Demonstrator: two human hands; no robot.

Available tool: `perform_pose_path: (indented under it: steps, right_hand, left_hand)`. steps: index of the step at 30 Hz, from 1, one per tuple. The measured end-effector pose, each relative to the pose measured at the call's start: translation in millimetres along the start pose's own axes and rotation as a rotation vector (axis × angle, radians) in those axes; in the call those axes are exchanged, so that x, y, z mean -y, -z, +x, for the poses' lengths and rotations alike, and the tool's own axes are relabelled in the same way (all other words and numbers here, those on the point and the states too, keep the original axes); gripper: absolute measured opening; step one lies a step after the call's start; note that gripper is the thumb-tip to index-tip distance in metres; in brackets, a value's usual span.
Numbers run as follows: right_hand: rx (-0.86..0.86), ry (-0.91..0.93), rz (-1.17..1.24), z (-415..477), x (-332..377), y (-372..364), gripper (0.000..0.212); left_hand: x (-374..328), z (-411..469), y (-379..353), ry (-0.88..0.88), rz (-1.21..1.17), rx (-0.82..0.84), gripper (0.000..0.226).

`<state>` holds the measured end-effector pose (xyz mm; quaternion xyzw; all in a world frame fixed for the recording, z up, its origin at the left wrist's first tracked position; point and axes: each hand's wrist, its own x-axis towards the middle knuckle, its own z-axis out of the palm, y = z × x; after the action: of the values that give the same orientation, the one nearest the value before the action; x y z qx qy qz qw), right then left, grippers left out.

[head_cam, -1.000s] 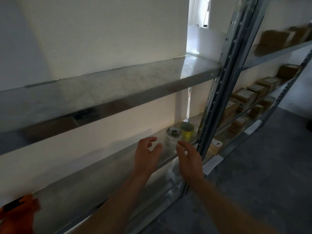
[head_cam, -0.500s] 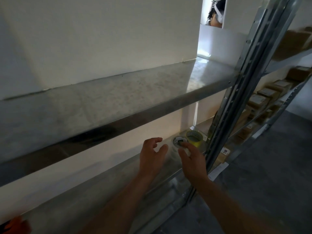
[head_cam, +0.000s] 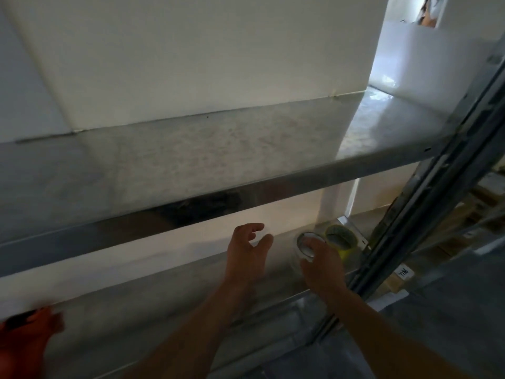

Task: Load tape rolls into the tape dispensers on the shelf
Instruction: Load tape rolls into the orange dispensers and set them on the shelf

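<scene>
My right hand (head_cam: 323, 262) now grips the clear tape roll (head_cam: 305, 243). My left hand (head_cam: 247, 251) stays near, fingers apart.

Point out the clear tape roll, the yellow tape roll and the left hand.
clear tape roll (head_cam: 300, 246), head view, left rim
yellow tape roll (head_cam: 349, 250), head view, front wall
left hand (head_cam: 246, 253), head view, back of hand

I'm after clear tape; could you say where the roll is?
Head view, right side: the clear tape roll is on the lower shelf, left of the yellow tape roll, under the right hand.
</scene>
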<state>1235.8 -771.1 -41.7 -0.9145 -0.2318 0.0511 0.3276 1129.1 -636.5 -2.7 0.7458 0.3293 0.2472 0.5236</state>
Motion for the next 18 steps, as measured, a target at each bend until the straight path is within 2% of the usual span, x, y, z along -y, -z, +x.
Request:
perform_pose_path:
  steps: [3, 8, 18]
  right_hand:
    - [0.131, 0.024, -0.156, 11.5, -12.3, 4.1, 0.050]
    - [0.285, 0.140, -0.431, 24.4, -20.6, 2.9, 0.044]
    - [0.390, 0.189, -0.597, 24.8, -16.5, -7.0, 0.033]
  left_hand:
    - [0.7, -0.3, -8.0, 0.034, -0.008, -0.036, 0.023]
    - [3.1, -1.2, -15.4, 0.059, -0.004, -0.105, 0.022]
    - [5.9, -8.9, -10.6, 0.123, -0.022, -0.171, 0.024]
